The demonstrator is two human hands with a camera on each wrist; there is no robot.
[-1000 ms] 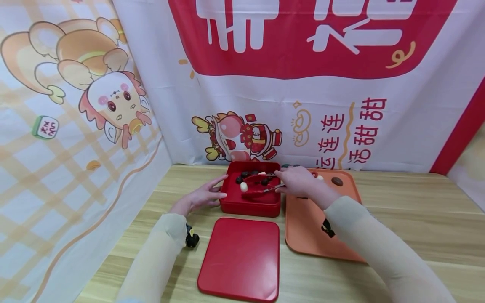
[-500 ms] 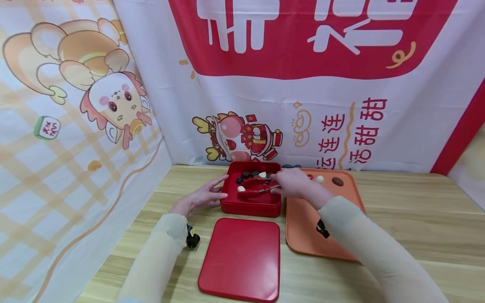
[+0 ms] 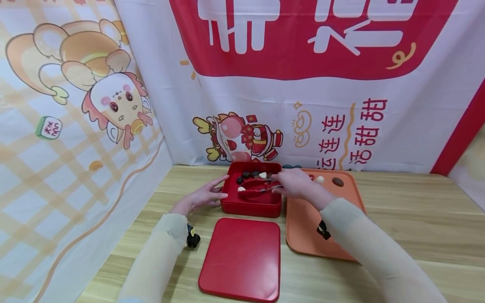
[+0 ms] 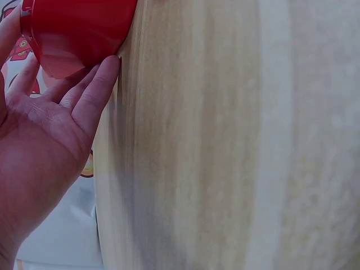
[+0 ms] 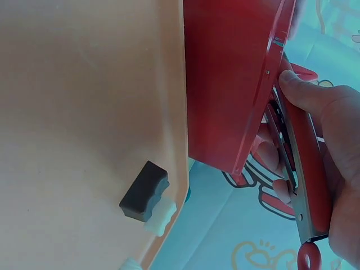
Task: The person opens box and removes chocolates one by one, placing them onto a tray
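Lying low inside the red box (image 3: 250, 210), the small white piece (image 3: 241, 190) is sitting between the red tips of the tongs (image 3: 253, 193); whether both tips are touching it, I cannot tell. It is looking light, firm and perhaps slippery, so an even, gentle squeeze across its sides should be serving better than a pinch at one edge. The tongs are seeming springy, best taken by their red handles (image 5: 311, 169). The right hand (image 3: 293, 183) is gripping them there, thumb on one arm, fingers against the other. Dark pieces (image 3: 246, 174) and a second white piece (image 3: 263, 175) are lying toward the box's far side. Outside, the left hand (image 3: 204, 195) is resting spread fingers against the box's left wall, apparently steadying it. The orange tray (image 3: 314, 231) is lying to the right, bearing a brown piece (image 3: 338, 182); the red lid (image 3: 240, 259) is lying in front. Compared with a second ago, the white piece is sitting lower, the right hand is standing slightly further left, and the left hand is keeping its place.
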